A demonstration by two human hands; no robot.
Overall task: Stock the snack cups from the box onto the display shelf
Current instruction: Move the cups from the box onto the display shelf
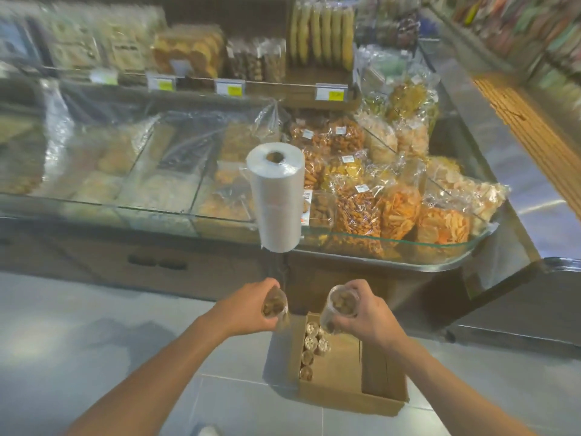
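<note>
My left hand (248, 306) grips a clear snack cup (275, 305) filled with brown snacks, lifted above the floor. My right hand (366, 316) holds a second clear snack cup (341, 305) of the same kind. Both cups hang just above an open cardboard box (342, 388) on the tiled floor. Several more snack cups (311, 347) stand in a row along the box's left side. The display shelf (220, 81) with price tags runs across the back, above a glass-fronted counter (408, 247).
A roll of clear plastic bags (276, 196) stands on a pole in front of the counter. Bagged orange crisps (396, 212) are piled behind the glass at right. Packets of biscuits (188, 51) fill the upper shelf. An aisle (518, 152) runs off to the right.
</note>
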